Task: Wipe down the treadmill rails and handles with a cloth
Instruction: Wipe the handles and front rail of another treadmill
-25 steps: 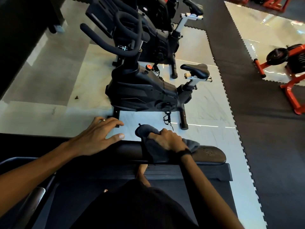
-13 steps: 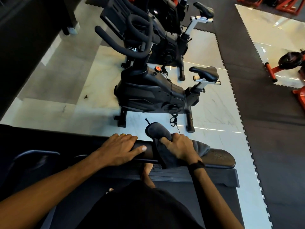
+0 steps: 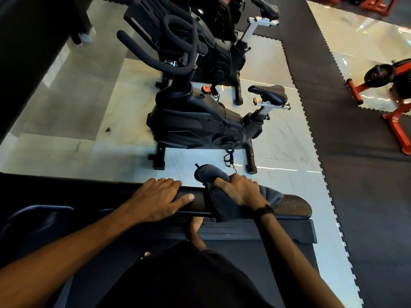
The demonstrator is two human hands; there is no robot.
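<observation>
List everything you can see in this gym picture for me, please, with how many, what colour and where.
treadmill rail: one, black, running across the lower middle, under both hands
cloth: one, dark grey, draped over the rail, bunched up beyond it
exercise bikes: two, black, on the pale floor beyond the rail, one behind the other
weight rack: red frame, far right, holding black plates
floor mats: black, interlocking, right side
wristband: one, black, on the right wrist
ring: one, gold, on the left hand
left hand: resting on the rail, fingers over its far edge
right hand: gripping the cloth on the rail
</observation>
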